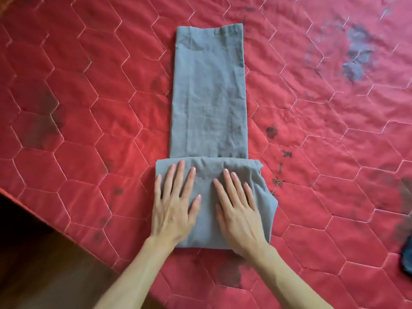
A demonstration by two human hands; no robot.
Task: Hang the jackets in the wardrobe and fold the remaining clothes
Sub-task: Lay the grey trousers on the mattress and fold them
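A grey pair of trousers (208,97) lies lengthwise on the red quilted bed cover (89,108), legs stacked and pointing away from me. Its near end is folded over into a thicker bundle. My left hand (175,201) presses flat on the left half of that folded part, fingers spread and straight. My right hand (236,206) lies flat on the right half, fingers straight and pointing away. Neither hand grips the cloth.
The bed's edge runs diagonally at the lower left, with dark wooden floor (33,264) beyond it. A dark blue garment (406,257) shows at the right edge. Dark blotches mark the cover in several places.
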